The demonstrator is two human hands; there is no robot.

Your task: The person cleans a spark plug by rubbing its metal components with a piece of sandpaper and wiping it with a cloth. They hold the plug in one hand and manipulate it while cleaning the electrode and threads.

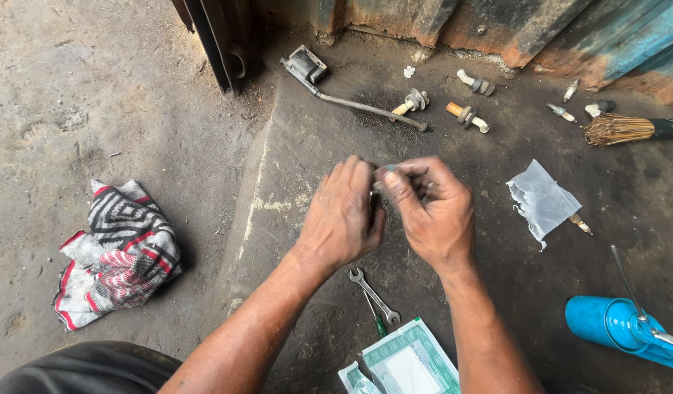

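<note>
My left hand (341, 215) and my right hand (431, 206) meet over the dark concrete floor, fingers curled around a small metal part (381, 182) held between them. Most of that part is hidden by the fingers. Below the hands lies a double-ended spanner (374, 295) with a thin green-handled tool (379, 321) beside it.
Several spark plugs (467, 115) lie at the back, by a metal lever with a block end (307, 67) and a small broom (628, 129). A torn plastic wrapper (541, 200), a blue oil can (621, 325), green-white packets (408, 361) and a patterned rag (120, 252) lie around.
</note>
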